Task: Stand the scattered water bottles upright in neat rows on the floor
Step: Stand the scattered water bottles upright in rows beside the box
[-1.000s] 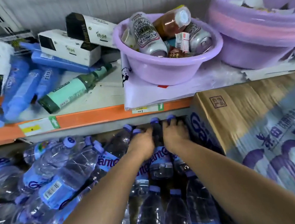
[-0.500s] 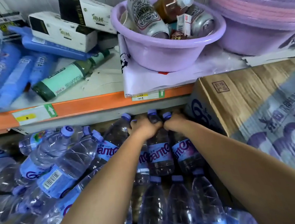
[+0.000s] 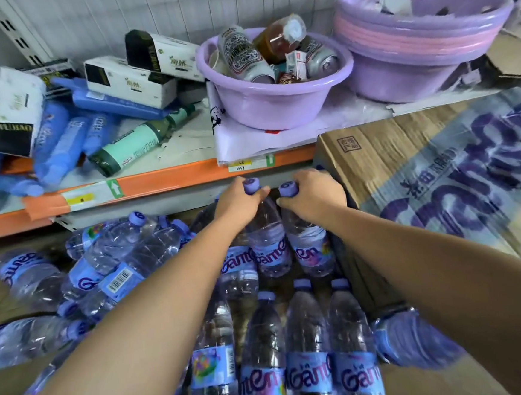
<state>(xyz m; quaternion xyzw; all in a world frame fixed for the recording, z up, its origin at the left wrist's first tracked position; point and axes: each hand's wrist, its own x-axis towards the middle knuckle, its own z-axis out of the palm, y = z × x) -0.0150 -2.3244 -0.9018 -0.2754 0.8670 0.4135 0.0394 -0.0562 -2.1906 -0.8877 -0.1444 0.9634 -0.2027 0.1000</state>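
Clear water bottles with purple caps and blue labels cover the floor under a shelf. My left hand [image 3: 237,199] grips the neck of one upright bottle [image 3: 267,243] just below its cap. My right hand [image 3: 310,195] grips the neck of the upright bottle [image 3: 311,249] beside it. Both stand in the back row, next to a cardboard box [image 3: 375,163]. A nearer row of upright bottles [image 3: 308,349] stands below my arms. At the left, several bottles [image 3: 112,265] lie scattered on their sides.
The orange-edged shelf [image 3: 164,183] hangs just above my hands. It carries a purple basin [image 3: 276,102] of cans and bottles, stacked basins [image 3: 421,38], white cartons [image 3: 131,79] and blue bottles [image 3: 58,144]. One bottle [image 3: 414,341] lies at the box's foot on the right.
My hands slid from the bottles' shoulders up to their necks, and the two bottles came up taller and nearer. The view tilted up and shows more of the shelf.
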